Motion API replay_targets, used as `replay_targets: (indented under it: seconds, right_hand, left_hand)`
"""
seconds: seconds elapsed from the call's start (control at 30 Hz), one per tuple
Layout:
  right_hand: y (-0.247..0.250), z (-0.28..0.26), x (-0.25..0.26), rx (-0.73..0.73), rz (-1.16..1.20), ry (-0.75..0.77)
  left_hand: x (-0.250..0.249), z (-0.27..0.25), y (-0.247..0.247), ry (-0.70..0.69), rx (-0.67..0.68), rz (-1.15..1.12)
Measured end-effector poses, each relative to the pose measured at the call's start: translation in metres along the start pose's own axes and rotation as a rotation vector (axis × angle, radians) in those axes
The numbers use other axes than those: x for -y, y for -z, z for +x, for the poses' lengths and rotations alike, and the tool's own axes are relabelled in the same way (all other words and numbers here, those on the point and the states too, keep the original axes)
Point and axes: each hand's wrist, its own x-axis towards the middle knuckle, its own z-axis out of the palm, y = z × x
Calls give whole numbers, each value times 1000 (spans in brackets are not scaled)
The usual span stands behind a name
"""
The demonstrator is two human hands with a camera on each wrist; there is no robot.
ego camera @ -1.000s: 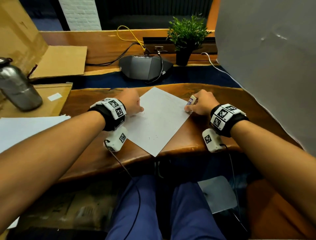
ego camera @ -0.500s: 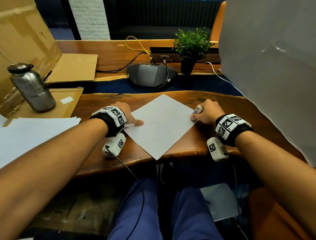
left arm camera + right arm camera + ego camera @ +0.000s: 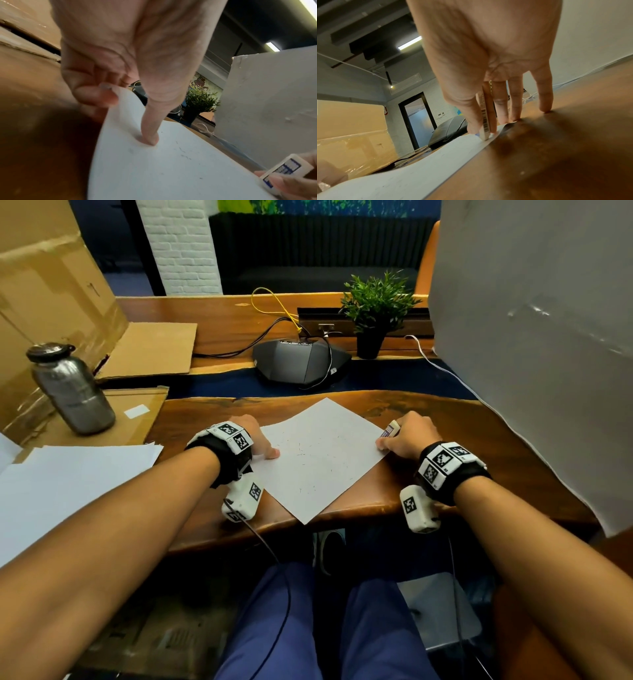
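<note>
A white paper sheet [image 3: 318, 453] with faint pencil marks lies turned cornerwise on the brown wooden table [image 3: 445, 412]. My left hand [image 3: 263, 445] rests on its left corner. In the left wrist view the thumb [image 3: 150, 135] presses down on the paper [image 3: 171, 169], and the curled fingers [image 3: 96, 97] touch its lifted corner. My right hand [image 3: 387, 440] pinches a white eraser [image 3: 390, 431] in a blue printed sleeve between thumb and forefinger. The eraser [image 3: 485, 121] stands with its tip on the sheet's right corner [image 3: 402, 175]. My other right fingertips [image 3: 545, 106] touch the table.
A steel bottle [image 3: 73, 392] stands on cardboard at the left, near a stack of white sheets [image 3: 68, 481]. Behind the paper are a dark conference speaker [image 3: 301, 364] with cables and a potted plant [image 3: 375, 313]. A white board [image 3: 531, 354] walls off the right side.
The head view has tilted upward, so the table sits lower in frame. Both hands keep their places at the sheet's left and right corners, the eraser still in the right.
</note>
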Motion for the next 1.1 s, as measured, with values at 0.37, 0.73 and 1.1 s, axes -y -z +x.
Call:
replay_targets:
  seconds: [0.37, 0.73, 1.1]
  right_hand:
    - [17, 2, -42, -64, 89, -160]
    - [31, 4, -66, -78, 324, -114]
    - [116, 9, -84, -334, 798, 217]
  left_hand:
    - [-19, -10, 1, -90, 185, -954]
    - [-78, -18, -19, -263, 59, -1234]
    - [-126, -29, 42, -865, 159, -1126]
